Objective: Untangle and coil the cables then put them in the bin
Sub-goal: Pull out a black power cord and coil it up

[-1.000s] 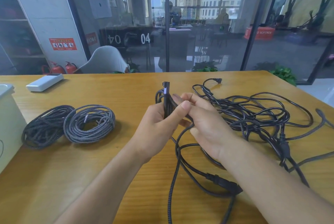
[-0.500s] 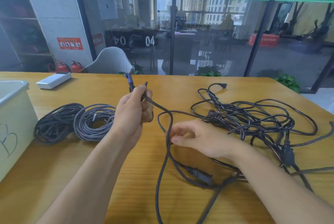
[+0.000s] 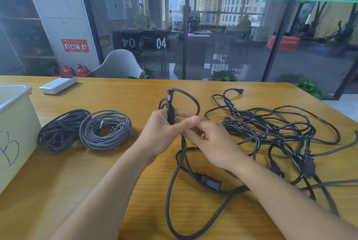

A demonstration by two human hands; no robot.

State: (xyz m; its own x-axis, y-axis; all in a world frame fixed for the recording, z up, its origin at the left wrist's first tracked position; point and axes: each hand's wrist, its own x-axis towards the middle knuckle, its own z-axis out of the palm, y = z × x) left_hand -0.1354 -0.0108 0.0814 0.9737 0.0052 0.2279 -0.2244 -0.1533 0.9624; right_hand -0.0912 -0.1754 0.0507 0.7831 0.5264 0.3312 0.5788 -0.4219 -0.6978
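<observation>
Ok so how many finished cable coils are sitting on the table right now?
2. A darker braided coil lies beside the white bin, and a grey braided coil touches its right side. None visible in the bin, whose inside is hidden.

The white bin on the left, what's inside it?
Nothing can be seen inside: only the white bin's outer wall and rim show, its interior hidden and cut off by the frame. Two coiled cables lie beside it on the table, outside.
</observation>
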